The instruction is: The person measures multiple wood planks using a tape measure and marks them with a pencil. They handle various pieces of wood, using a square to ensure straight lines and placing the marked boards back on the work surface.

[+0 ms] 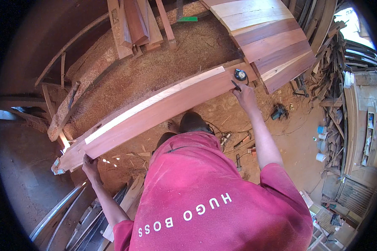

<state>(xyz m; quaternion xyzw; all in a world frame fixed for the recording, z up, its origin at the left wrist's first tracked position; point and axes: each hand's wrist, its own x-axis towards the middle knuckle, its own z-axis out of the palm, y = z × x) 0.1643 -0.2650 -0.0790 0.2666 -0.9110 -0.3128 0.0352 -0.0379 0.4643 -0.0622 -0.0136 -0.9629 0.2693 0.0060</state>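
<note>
The board (163, 108) is laid slantwise across mid-view and is best kept from shifting by light, even pressure. Near its left end it is touched by the half-curled left hand (91, 168); how firmly cannot be told. In the mostly closed right hand (246, 97), near the tape (240, 75), a pencil (236, 85) is pinched, best kept steady.
</note>
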